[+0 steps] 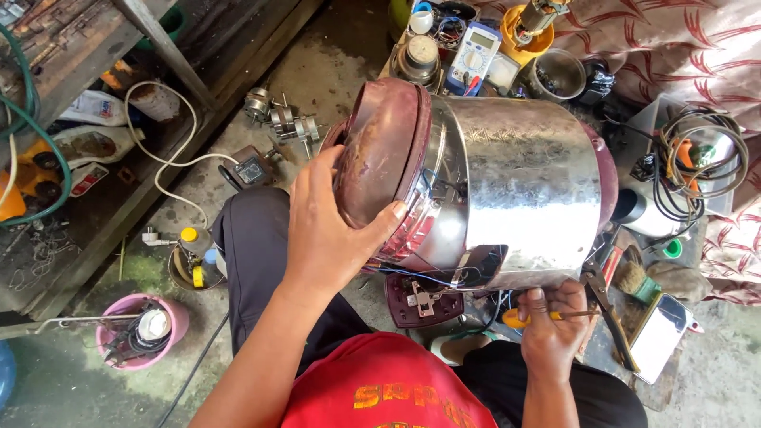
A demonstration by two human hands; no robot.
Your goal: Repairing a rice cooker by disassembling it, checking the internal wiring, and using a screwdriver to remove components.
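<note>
Seen from the head camera: rice cooker lying on its side above the lap, steel shell shining, maroon base turned toward the left. Left hand spread against that maroon base, thumb hooked over the rim, holding the body steady. Right hand closed around a yellow-handled screwdriver just under the shell. Already taken apart, by the look: a maroon switch panel hanging loose below on blue wires. Probably left: repair inside and closing. Multimeter resting beyond, on the floor.
</note>
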